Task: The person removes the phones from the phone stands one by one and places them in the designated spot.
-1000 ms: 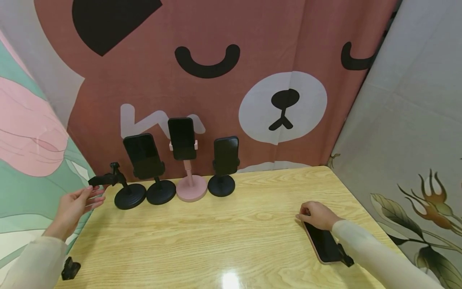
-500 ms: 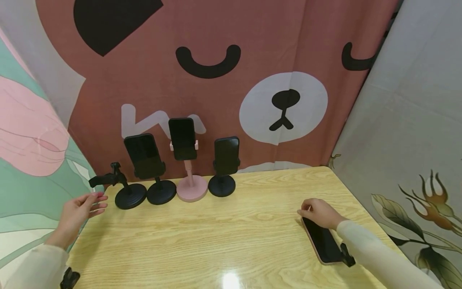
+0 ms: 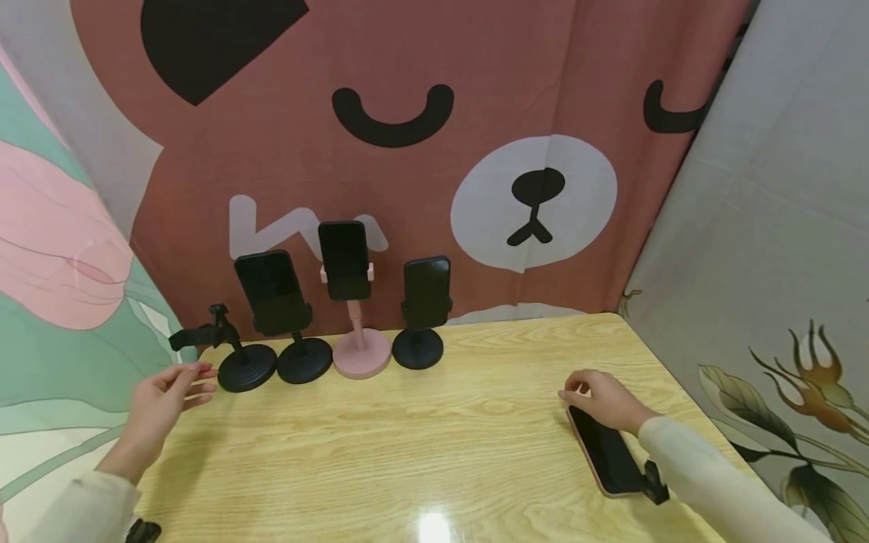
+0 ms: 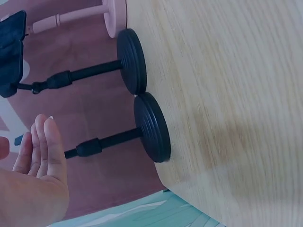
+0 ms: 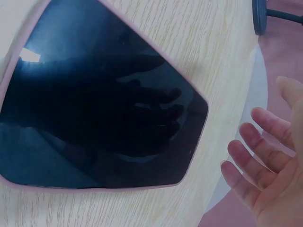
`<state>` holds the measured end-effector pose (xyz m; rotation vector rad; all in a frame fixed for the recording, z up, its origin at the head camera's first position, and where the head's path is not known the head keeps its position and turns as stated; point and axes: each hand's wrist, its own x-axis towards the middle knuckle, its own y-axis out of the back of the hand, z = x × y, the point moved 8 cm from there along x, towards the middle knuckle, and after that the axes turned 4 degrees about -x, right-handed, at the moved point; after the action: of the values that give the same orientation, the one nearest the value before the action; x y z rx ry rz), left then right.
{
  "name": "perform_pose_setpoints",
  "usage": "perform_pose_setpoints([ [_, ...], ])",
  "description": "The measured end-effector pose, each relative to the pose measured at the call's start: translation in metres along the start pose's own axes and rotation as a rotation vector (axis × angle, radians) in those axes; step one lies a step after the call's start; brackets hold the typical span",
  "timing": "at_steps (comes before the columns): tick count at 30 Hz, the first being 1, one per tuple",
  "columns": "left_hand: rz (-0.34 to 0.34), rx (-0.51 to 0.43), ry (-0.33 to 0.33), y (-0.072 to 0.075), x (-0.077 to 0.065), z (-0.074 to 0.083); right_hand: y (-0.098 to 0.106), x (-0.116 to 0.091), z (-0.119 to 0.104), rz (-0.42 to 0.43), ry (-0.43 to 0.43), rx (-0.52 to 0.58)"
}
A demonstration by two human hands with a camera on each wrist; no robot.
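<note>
Table (image 3: 407, 437): While a bear-print curtain (image 3: 407, 188) filled the upper middle of the frame, wood grain covered the lower half, with a glare spot at bottom centre.
Room: A pale floral cloth (image 3: 781, 249) hung at the right edge, a green-and-pink cloth (image 3: 61, 302) at the left.
Row: The pink stand (image 3: 363, 354) and two black stands (image 3: 305, 360), bearing phones, stood left of centre.
Leftmost stand (image 3: 247, 369): Centre left, upright on its round base; its clamp (image 3: 193, 337) pointed left, long axis nearly level.
Phone (image 3: 606, 452): Lower right, flat, screen up, long axis slanting from upper left to lower right.
Left hand (image 3: 163, 407): Just beside the leftmost stand, fingers loosely straight.
Right hand (image 3: 606, 401): Above the phone's upper end, fingers relaxed, clear of it; the hands were well apart.
</note>
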<state>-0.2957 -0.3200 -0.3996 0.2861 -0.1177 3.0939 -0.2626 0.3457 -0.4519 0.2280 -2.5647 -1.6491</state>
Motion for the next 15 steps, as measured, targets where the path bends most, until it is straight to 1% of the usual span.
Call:
perform_pose_setpoints([
  [3, 0.001, 0.001, 0.019, -0.002, -0.002, -0.001, 0.0, 0.0, -0.003, 0.004, 0.015, 0.0],
  [5, 0.002, 0.018, 0.03, -0.004, -0.003, -0.002, 0.001, -0.001, -0.004, 0.007, 0.021, 0.001],
  [11, -0.001, 0.11, 0.035, -0.013, -0.005, -0.001, 0.002, -0.002, -0.011, 0.016, 0.023, -0.015],
  [13, -0.003, 0.1, 0.037, -0.017, -0.006, 0.0, 0.003, -0.002, -0.016, 0.025, 0.037, -0.019],
  [15, -0.01, 0.066, 0.05, -0.022, -0.008, 0.0, 0.005, -0.002, -0.023, 0.036, 0.058, -0.022],
])
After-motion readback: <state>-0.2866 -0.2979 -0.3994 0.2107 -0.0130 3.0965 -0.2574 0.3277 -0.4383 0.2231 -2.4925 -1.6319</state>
